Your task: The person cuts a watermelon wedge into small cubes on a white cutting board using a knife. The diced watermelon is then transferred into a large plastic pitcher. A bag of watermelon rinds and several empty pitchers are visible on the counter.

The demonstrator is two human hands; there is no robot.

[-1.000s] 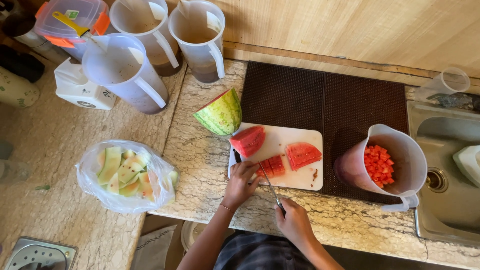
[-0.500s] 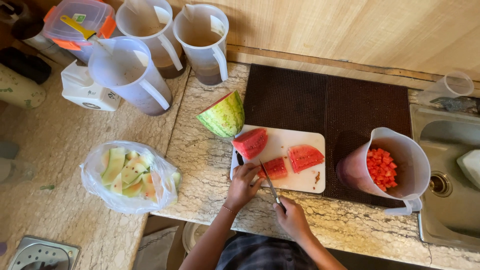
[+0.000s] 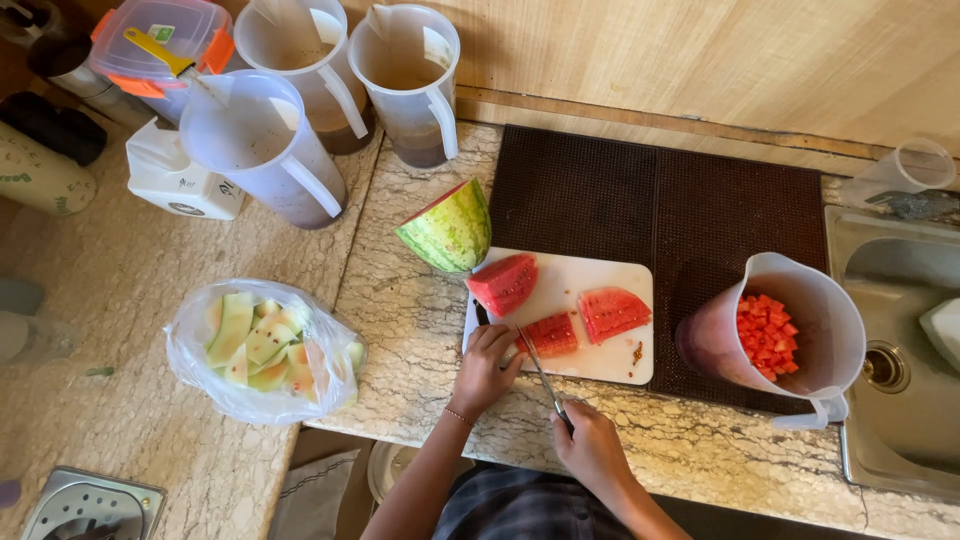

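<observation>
My right hand (image 3: 590, 450) grips a knife (image 3: 538, 372) whose blade points up onto a small red watermelon piece (image 3: 552, 334) on the white cutting board (image 3: 610, 365). My left hand (image 3: 485, 365) rests at the board's near left corner, fingertips against that piece. Two more peeled watermelon pieces lie on the board, one at the upper left (image 3: 503, 283) and one at the right (image 3: 612, 312). A rind-covered watermelon wedge (image 3: 448, 230) stands just off the board's far left corner. A plastic jug (image 3: 790, 335) with diced watermelon stands to the right.
A clear bag of watermelon rinds (image 3: 262, 345) lies on the counter to the left. Three plastic jugs (image 3: 410, 75) and a lidded box (image 3: 160, 45) stand at the back left. A dark mat (image 3: 650, 195) lies under the board. A steel sink (image 3: 900, 370) is at the right.
The knife has shifted slightly on the small piece under my left fingers. The other watermelon pieces and the jugs stay where they were.
</observation>
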